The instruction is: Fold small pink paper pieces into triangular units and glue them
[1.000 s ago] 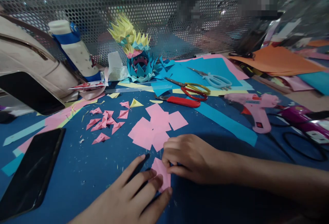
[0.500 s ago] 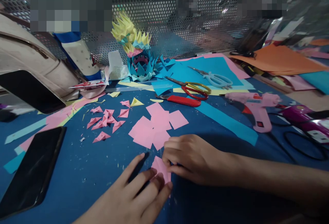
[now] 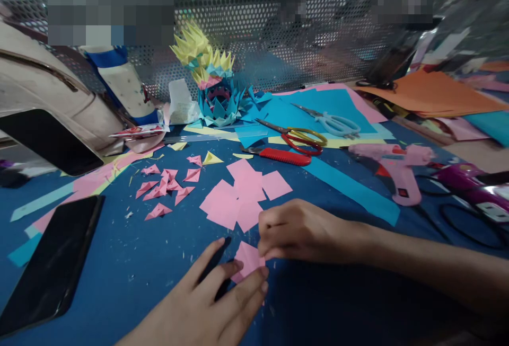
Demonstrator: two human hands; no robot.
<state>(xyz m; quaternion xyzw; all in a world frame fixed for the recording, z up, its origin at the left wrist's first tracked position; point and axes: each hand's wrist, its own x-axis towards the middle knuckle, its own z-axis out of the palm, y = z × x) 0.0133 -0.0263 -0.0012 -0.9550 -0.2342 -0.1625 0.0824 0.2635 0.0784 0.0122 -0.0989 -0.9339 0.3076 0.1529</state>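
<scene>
A small square of pink paper (image 3: 248, 262) lies on the blue table top, with creases showing on it. My left hand (image 3: 217, 293) is spread out, its fingertips resting on the left and lower part of this paper. At the paper's right edge, my right hand (image 3: 298, 232) is closed in a pinch; its fingertips are partly hidden from me. Just beyond my hands sits a loose pile of flat pink paper squares (image 3: 238, 192). Several small folded pink pieces (image 3: 167, 184) lie to the left of the pile.
A black phone (image 3: 51, 266) lies at left. Beyond the squares are a red-handled cutter (image 3: 286, 156), red-and-yellow scissors (image 3: 304, 138) and light-blue scissors (image 3: 338, 123). A pink glue gun (image 3: 401, 168) is at right. A yellow-and-blue folded-paper model (image 3: 217, 89) stands behind.
My right hand has shifted slightly right and its fingers have curled tighter at the paper's edge. My left fingers have slid a little to the right across the pink paper.
</scene>
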